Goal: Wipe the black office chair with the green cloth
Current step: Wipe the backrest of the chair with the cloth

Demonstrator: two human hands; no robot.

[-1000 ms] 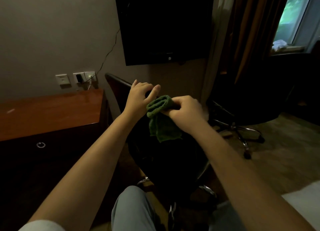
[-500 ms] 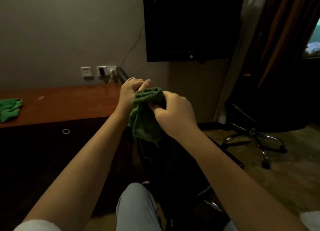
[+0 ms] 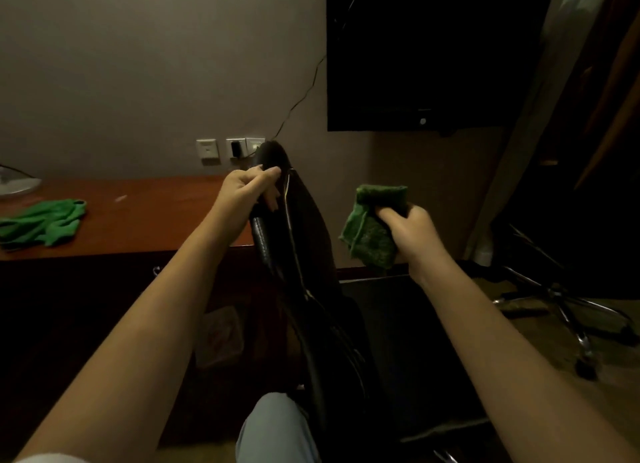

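Best to press the folded green cloth [image 3: 374, 234] flat on the black office chair [image 3: 304, 234] and draw it downward in long, overlapping strokes. The left hand [image 3: 247, 194], arm outstretched, curls its fingers over the chair's top edge, steadying it. The right hand [image 3: 412, 230], at the chair's 3 o'clock, clutches the cloth, held just clear of the leather

Hotel-like room: wall TV [image 3: 433, 46], wooden desk [image 3: 138, 216], curtains [image 3: 588, 81].
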